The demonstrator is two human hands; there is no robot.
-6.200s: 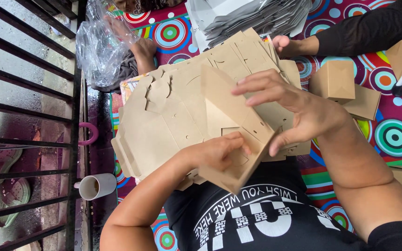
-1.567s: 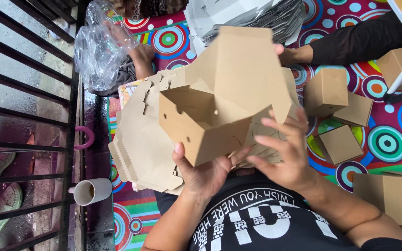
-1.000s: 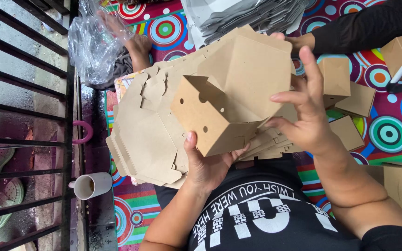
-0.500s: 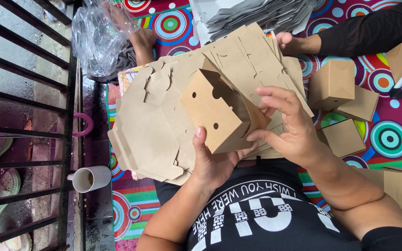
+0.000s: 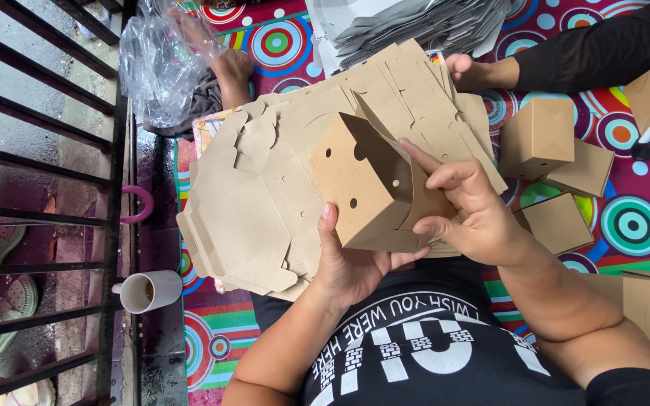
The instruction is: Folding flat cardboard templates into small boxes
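- The left hand (image 5: pixel 355 267) cupped the underside of a half-folded brown cardboard box (image 5: pixel 374 192), thumb up along its near face and palm closed around the bottom corner, so this hand carried the box.
- The right hand (image 5: pixel 468 210) was closed narrowly on the box's right side, its fingers (image 5: pixel 434 177) pressing a curved side flap inward.
- The box was held in the air above the person's lap, just over a stack of flat die-cut cardboard blanks (image 5: pixel 265 203) that lay on the colourful circle-patterned mat (image 5: pixel 280 45).
- The box face turned to the camera showed small round holes; it stood tilted, one corner pointing away from the body.
- To do this fold well, in my judgement, the left hand should keep the base square and firm while the right pushed along the scored crease, not across the panel, lest the board buckle.
- The flap looked only partly seated; whether its tab had locked could not be told.
- Finished boxes (image 5: pixel 539 135) sat well apart on the mat to the right.
- Another person's hand (image 5: pixel 468 71) rested beyond the blanks, near a pile of grey flat sheets (image 5: pixel 415 26).
- A clear plastic bag (image 5: pixel 163 60) lay at the far left, and a white mug (image 5: pixel 152 289) stood beside the black metal railing (image 5: pixel 39 225).
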